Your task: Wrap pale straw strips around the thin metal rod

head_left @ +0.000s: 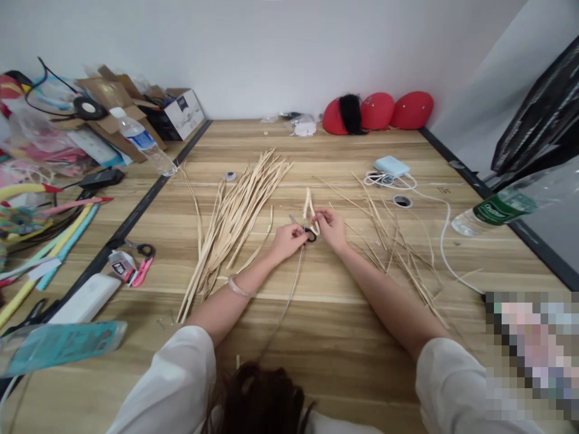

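A pale, narrow plant-like strip (308, 199) is bent into a tall, narrow loop between my hands. My left hand (288, 242), with a pale bangle at its wrist, is closed in a pinch at the strip's lower left side. On the right side of the loop, my right hand (331, 228) pinches the strip between thumb and fingertips. Black-handled scissors (311, 235) show beneath my left fingers, their blade poking out to the upper left. Whether that hand also grips them is hidden. A thin light strand (294, 283) trails from below my left hand towards me.
A bundle of pale strips (244, 211) lies left of my hands, looser thin strips (384, 232) to the right. Beyond these are a tape roll (402, 201), a blue box (391, 166) with white cable, and a green-labelled bottle (502, 208). Clutter and another scissors (145, 249) sit left.
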`<action>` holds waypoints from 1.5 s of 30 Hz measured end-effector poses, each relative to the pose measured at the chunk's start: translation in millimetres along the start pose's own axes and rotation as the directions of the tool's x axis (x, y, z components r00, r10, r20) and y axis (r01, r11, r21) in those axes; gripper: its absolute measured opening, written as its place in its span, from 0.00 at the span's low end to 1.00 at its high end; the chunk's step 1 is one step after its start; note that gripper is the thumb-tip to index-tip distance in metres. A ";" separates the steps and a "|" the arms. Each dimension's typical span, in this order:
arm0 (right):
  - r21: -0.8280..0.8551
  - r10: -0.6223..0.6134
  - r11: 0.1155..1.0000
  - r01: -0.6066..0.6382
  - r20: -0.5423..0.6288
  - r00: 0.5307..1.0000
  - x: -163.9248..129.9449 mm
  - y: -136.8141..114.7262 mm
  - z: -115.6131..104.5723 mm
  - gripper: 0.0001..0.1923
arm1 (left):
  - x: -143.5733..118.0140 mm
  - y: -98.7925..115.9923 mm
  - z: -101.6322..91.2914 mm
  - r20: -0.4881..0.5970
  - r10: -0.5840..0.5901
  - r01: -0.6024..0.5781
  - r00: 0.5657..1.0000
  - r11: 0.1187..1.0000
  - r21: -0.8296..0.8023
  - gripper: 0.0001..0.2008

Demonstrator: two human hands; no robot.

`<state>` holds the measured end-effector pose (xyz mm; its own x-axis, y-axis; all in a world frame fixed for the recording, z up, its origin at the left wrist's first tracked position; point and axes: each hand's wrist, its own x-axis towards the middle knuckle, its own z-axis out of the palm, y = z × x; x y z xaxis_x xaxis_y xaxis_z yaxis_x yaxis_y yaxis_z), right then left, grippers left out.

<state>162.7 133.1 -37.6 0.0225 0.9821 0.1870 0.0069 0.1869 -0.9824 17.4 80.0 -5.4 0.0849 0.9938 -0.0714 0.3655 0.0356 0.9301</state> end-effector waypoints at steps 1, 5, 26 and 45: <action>0.000 0.001 1.000 -0.001 -0.002 1.000 -0.3 -0.9 0.1 0.12 | 1.9 0.1 -0.4 0.003 -0.050 0.050 0.999 0.996 -0.077 0.03; 0.013 0.007 1.000 -0.007 0.007 1.000 -1.8 -2.4 1.5 0.12 | 9.2 2.2 -4.7 -0.004 -0.196 0.184 0.981 0.929 -0.322 0.13; -0.002 0.031 1.000 -0.031 0.059 0.998 -4.3 -4.2 3.2 0.13 | 16.7 4.5 -11.1 -0.068 -0.261 0.189 0.963 0.834 -0.518 0.14; -0.027 0.013 1.000 -0.010 0.084 0.996 -4.8 -7.0 3.1 0.14 | 14.6 7.1 -8.1 -0.070 -0.277 0.178 0.958 0.771 -0.611 0.04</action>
<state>159.4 127.1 -31.7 -0.0615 0.9829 0.1738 0.0333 0.1760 -0.9838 13.7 95.6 3.1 -0.0843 0.9500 -0.3006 -0.2698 0.2686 0.9247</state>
